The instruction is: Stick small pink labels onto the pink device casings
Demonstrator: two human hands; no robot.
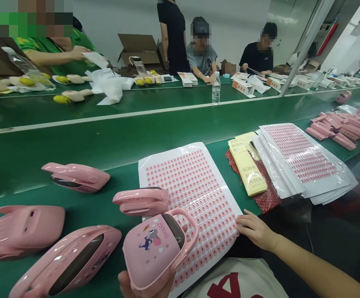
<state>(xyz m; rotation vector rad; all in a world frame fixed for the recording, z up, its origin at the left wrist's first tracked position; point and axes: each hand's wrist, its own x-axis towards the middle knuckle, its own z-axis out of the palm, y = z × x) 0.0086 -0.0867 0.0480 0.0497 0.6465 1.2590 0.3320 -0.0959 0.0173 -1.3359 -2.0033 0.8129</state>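
Observation:
My left hand [126, 283] is wrapped round a pink, rounded plastic device [153, 252] with a loop handle, a dark panel and a cartoon print facing up; most of its fingers are hidden beneath. The device is held over a white sheet of small red-and-pink stickers [195, 186]. At that sheet's right edge, my right hand [257, 229] has its fingers bent onto the margin; its thumb is hidden. Just behind the held device, another pink device [141, 201] lies on its side, overlapping the sheet's left edge.
More pink devices [74, 258] lie on the green table at left. A yellow paper bundle [248, 167] and bagged sticker sheets [304, 155] are at right, beyond them a heap of pink parts [341, 126]. Across the green conveyor [114, 132], several people work near a water bottle [216, 89].

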